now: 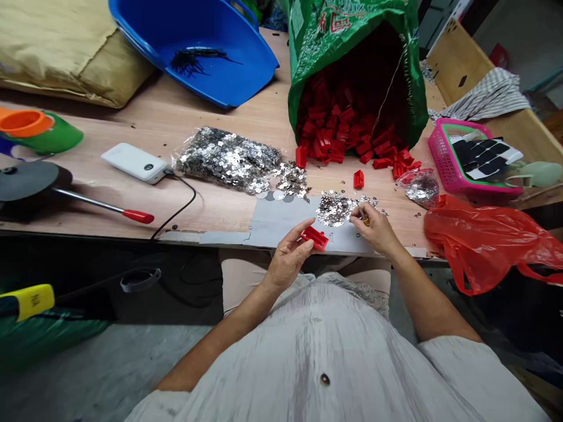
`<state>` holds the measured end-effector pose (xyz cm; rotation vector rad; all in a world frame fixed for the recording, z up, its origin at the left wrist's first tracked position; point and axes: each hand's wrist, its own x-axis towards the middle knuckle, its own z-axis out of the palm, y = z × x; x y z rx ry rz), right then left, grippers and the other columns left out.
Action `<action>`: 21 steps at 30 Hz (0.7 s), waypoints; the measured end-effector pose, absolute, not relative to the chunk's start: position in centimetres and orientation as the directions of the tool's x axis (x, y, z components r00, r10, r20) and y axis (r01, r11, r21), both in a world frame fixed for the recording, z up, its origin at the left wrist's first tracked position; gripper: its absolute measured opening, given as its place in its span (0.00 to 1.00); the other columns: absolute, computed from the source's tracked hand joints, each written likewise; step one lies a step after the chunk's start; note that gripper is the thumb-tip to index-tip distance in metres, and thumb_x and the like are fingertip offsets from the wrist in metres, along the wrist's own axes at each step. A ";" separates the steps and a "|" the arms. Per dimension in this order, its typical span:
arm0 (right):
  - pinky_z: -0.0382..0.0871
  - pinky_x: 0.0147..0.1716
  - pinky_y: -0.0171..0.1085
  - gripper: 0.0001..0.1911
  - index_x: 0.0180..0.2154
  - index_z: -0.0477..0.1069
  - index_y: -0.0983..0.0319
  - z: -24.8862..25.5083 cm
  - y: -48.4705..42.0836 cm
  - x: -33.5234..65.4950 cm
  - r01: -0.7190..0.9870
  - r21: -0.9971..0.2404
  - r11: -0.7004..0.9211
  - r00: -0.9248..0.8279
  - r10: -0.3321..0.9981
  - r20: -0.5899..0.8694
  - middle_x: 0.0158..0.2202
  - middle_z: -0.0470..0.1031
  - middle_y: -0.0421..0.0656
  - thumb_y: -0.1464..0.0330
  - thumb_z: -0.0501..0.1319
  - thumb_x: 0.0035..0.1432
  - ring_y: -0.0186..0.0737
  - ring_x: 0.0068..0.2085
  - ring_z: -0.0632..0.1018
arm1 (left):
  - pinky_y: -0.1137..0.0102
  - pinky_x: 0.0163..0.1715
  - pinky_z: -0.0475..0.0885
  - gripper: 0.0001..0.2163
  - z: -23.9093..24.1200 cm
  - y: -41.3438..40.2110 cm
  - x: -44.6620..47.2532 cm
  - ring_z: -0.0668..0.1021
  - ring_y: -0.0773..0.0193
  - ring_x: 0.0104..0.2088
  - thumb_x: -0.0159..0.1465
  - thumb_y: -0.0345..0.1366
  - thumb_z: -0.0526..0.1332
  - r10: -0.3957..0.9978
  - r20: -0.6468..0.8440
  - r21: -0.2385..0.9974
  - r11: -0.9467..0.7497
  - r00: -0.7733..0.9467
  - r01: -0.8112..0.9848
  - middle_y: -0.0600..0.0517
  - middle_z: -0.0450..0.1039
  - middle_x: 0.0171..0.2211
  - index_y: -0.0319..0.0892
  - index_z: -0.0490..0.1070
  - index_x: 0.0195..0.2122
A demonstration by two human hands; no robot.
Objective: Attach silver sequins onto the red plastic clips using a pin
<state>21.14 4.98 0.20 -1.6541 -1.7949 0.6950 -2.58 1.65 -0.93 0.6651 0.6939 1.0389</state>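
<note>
My left hand (pixel 288 258) pinches a small red plastic piece (pixel 315 237) at the table's front edge. My right hand (pixel 373 225) is closed on a small yellowish tool (pixel 365 221), its tip at a loose heap of tiny shiny metal pieces (pixel 334 208) on a grey sheet (pixel 281 223). Behind stands a green sack (pixel 352 53) lying open, with many red plastic pieces (pixel 343 129) spilling onto the wooden table (pixel 211 205). A clear bag of metal pieces (pixel 226 158) lies to the left.
A blue tub (pixel 193 41) sits at the back. A white power bank (pixel 134 162) with a black cable lies on the left beside a red-handled tool (pixel 105 206). A pink basket (pixel 466 158) and a red plastic bag (pixel 488 240) are on the right.
</note>
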 end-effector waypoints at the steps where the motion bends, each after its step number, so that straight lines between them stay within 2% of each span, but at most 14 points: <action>1: 0.62 0.32 0.35 0.05 0.36 0.68 0.59 0.7 4.4 20.7 0.626 -0.772 0.111 -0.084 0.994 0.075 0.34 0.73 0.41 0.65 0.58 0.59 0.36 0.31 0.72 | 0.66 0.42 0.76 0.23 -0.9 1.7 -2.4 0.80 0.62 0.39 0.57 0.37 0.69 0.922 -0.195 0.766 0.357 0.336 -0.534 0.51 0.77 0.36 0.46 0.72 0.55; 5: 0.64 0.31 0.34 0.07 0.39 0.71 0.60 2.2 2.2 18.6 0.500 -0.847 0.180 -0.192 0.977 0.094 0.33 0.74 0.41 0.65 0.59 0.60 0.34 0.30 0.71 | 0.70 0.37 0.76 0.23 -1.0 1.9 -2.0 0.79 0.65 0.34 0.55 0.37 0.71 0.934 -0.176 0.782 0.325 0.312 -0.531 0.52 0.76 0.33 0.45 0.74 0.52; 8: 0.64 0.30 0.33 0.08 0.41 0.72 0.60 2.4 1.2 17.3 0.500 -0.835 0.228 -0.219 0.967 0.132 0.32 0.74 0.40 0.65 0.60 0.61 0.33 0.29 0.70 | 0.70 0.37 0.76 0.22 -1.2 1.8 -1.9 0.77 0.67 0.33 0.55 0.35 0.71 0.940 -0.147 0.794 0.297 0.307 -0.530 0.54 0.75 0.35 0.48 0.74 0.52; 12: 0.65 0.30 0.33 0.04 0.38 0.72 0.60 2.0 0.7 16.6 0.514 -0.802 0.303 -0.243 0.949 0.203 0.31 0.75 0.40 0.68 0.60 0.62 0.32 0.27 0.71 | 0.71 0.36 0.75 0.21 -1.1 1.6 -2.1 0.76 0.67 0.34 0.55 0.35 0.70 0.941 -0.140 0.794 0.292 0.307 -0.534 0.53 0.75 0.37 0.48 0.74 0.51; 14: 0.67 0.31 0.34 0.03 0.38 0.72 0.60 1.8 0.7 16.5 0.507 -0.771 0.385 -0.280 0.920 0.274 0.34 0.76 0.41 0.70 0.60 0.62 0.33 0.30 0.73 | 0.71 0.35 0.74 0.21 -0.9 1.6 -2.3 0.77 0.67 0.34 0.55 0.35 0.70 0.939 -0.138 0.799 0.293 0.314 -0.525 0.53 0.76 0.37 0.47 0.75 0.51; 18: 0.71 0.38 0.37 0.08 0.41 0.71 0.59 1.5 0.9 16.3 0.463 -0.681 0.568 -0.391 0.820 0.418 0.38 0.76 0.45 0.75 0.57 0.62 0.38 0.40 0.76 | 0.72 0.35 0.73 0.21 -0.9 1.6 -2.4 0.76 0.68 0.31 0.56 0.35 0.70 0.938 -0.130 0.813 0.286 0.321 -0.506 0.53 0.77 0.35 0.46 0.75 0.51; 21: 0.73 0.41 0.39 0.10 0.43 0.72 0.59 1.4 0.8 16.3 0.456 -0.628 0.631 -0.453 0.772 0.447 0.39 0.76 0.45 0.76 0.56 0.63 0.39 0.42 0.77 | 0.72 0.37 0.72 0.21 -1.0 1.7 -2.5 0.76 0.67 0.33 0.56 0.36 0.70 0.941 -0.135 0.818 0.282 0.310 -0.501 0.52 0.78 0.36 0.47 0.75 0.52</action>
